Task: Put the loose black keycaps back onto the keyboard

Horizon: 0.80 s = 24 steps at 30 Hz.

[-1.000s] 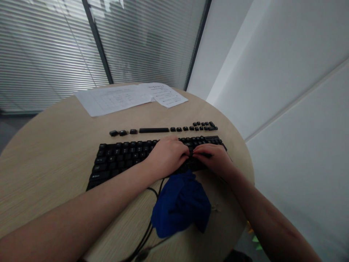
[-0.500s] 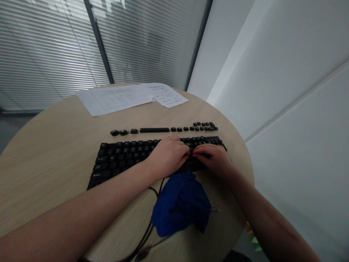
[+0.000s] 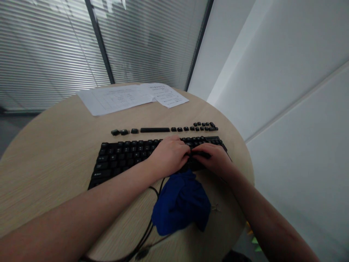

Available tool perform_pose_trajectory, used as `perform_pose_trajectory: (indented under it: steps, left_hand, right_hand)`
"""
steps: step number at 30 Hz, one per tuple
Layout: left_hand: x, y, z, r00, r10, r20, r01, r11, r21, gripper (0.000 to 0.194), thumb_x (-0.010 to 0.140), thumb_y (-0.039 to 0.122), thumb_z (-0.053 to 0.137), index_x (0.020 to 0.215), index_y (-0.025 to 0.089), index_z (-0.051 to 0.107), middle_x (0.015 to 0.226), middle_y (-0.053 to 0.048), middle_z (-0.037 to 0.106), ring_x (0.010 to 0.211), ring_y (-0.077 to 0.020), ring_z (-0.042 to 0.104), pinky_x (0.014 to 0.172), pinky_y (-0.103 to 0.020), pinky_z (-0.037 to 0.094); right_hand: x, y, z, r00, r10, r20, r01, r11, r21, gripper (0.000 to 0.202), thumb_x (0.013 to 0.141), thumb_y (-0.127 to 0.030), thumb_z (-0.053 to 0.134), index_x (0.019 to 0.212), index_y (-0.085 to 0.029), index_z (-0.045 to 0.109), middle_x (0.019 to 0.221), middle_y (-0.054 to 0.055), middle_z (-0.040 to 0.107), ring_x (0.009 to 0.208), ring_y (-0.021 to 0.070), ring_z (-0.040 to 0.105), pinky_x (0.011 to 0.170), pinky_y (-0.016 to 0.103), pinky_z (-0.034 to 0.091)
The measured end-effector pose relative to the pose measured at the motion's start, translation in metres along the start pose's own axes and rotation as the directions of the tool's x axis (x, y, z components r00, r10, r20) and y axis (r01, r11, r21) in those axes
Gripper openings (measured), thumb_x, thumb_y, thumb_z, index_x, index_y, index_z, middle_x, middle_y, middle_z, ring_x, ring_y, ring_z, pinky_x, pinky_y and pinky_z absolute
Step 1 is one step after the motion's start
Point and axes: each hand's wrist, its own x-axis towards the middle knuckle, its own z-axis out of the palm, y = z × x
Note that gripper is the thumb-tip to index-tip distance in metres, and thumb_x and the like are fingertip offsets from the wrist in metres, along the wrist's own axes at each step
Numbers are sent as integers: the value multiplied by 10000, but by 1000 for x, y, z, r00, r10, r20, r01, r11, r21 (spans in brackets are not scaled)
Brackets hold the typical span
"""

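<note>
A black keyboard [image 3: 122, 156] lies across a round wooden table [image 3: 54, 163]. My left hand [image 3: 169, 154] rests knuckles-up on the keyboard's right-middle keys, its fingers bent down and the tips hidden. My right hand [image 3: 215, 160] sits right beside it, fingertips touching, and pinches a long black keycap [image 3: 201, 154] over the keyboard's right part. Behind the keyboard, a row of loose keycaps [image 3: 191, 128] and a long spacebar cap [image 3: 155, 130] lie in a line.
A crumpled blue cloth [image 3: 181, 203] lies just in front of the keyboard between my forearms. A black cable [image 3: 147, 233] runs under the cloth to the near edge. Printed paper sheets [image 3: 117, 98] lie at the table's far side. The window blinds and a white wall stand behind.
My right hand's fingertips have shifted slightly toward the left hand on the keycap. Otherwise almost nothing has moved.
</note>
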Motion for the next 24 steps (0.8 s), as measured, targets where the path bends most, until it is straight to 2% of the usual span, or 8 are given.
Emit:
perform_pose_trajectory:
  steps: [3,9,15,24]
  left_hand:
    - [0,-2,1,1000,2,-6,-2,1000,-22,95,877,205,684,935,188,758,862,-43,742,839,-225,649,838,-382,503]
    - [0,-1,-2,1000,-19,4,19,999,-32,108,879,207,679,928,202,775,866,-47,746,838,-227,643,821,-384,503]
    - [-1,-1,-1,1000,-4,-11,4,1000,8,100,882,243,699,938,211,774,901,-44,740,874,-232,638,830,-381,493]
    - [4,1,-3,999,-3,38,1,998,56,115,896,234,671,892,206,783,877,-50,739,862,-237,642,825,-384,498]
  right_hand:
    - [-1,-1,1,999,5,34,-5,1000,-18,203,925,-250,674,1116,-237,743,1077,26,727,1003,143,689,897,262,551]
    - [-2,0,2,1000,-17,3,17,999,-31,179,941,-258,667,1091,-243,764,1038,19,730,937,124,697,844,230,554]
    - [-1,-4,-2,999,-31,27,32,998,-63,192,948,-248,646,1106,-238,756,1062,28,727,971,132,692,869,234,561]
    - [-3,1,-1,998,-61,11,62,997,-55,197,957,-289,641,1086,-252,785,1031,25,732,893,114,698,799,213,565]
